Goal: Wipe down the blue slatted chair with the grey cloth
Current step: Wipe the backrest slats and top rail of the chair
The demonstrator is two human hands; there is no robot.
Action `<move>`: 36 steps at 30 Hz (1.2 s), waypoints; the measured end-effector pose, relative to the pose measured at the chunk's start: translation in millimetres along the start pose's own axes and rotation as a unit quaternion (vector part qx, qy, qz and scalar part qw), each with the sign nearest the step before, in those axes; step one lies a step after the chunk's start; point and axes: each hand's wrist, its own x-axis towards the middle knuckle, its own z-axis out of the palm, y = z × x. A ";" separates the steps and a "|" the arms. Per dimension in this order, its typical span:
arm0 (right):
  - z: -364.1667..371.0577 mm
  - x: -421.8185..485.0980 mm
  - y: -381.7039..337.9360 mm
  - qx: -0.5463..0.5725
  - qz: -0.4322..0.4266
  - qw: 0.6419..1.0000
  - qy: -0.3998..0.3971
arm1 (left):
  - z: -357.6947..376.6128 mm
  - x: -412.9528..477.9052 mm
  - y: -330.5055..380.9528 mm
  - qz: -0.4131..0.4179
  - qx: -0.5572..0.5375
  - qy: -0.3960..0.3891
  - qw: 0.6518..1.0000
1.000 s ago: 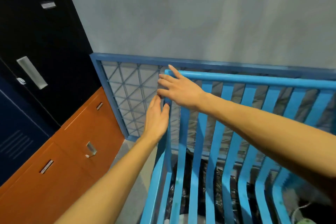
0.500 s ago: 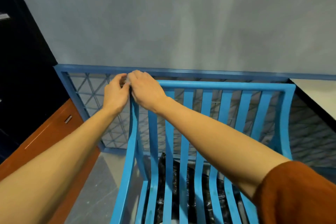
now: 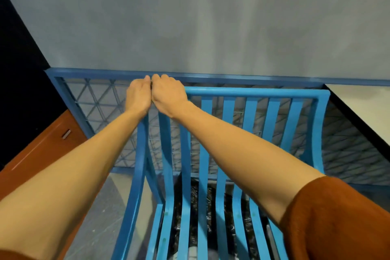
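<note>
Hands drew together since earlier: left hand (image 3: pixel 138 96), right hand (image 3: pixel 168 95) touching, each grip curled over chair (image 3: pixel 253 92) corner. Cloth unseen; wiping seemingly barely begun.

The blue slatted chair (image 3: pixel 253 92) backs close onto the blue mesh railing (image 3: pixel 95 99) and grey wall (image 3: pixel 190 17), leaving little room past its top rail. The left hand (image 3: pixel 138 96) and right hand (image 3: pixel 168 95) crowd its upper-left corner, mid-frame. Slat gaps are narrow (something dark lies beneath). Floor (image 3: pixel 109 207) lies open lower left, beside the orange cabinet (image 3: pixel 42 154).
</note>
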 end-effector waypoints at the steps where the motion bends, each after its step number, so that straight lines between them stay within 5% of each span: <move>1: 2.2 3.4 -3.4 -0.005 0.002 1.000 0.001 | 1.7 -2.4 0.7 -0.005 0.013 0.004 1.000; 6: 22.3 4.2 -1.4 -0.033 -0.060 0.995 0.077 | -12.8 -0.3 -1.2 -0.004 0.090 -0.035 0.995; 17: 16.9 -31.0 49.7 -0.019 -0.051 0.993 0.102 | 4.3 -15.8 -11.4 0.258 0.274 -0.057 0.925; 27: -13.4 -80.1 133.3 -0.016 0.013 0.990 0.137 | 16.2 -24.9 -0.3 0.227 0.311 -0.057 0.921; 31: -32.2 -96.3 166.6 -0.041 0.067 0.992 0.099 | 37.7 -39.8 24.1 0.271 0.281 -0.099 0.915; 36: -58.1 -70.4 155.1 -0.106 0.131 0.985 -0.028 | 59.5 -55.9 33.3 0.267 0.207 -0.046 0.940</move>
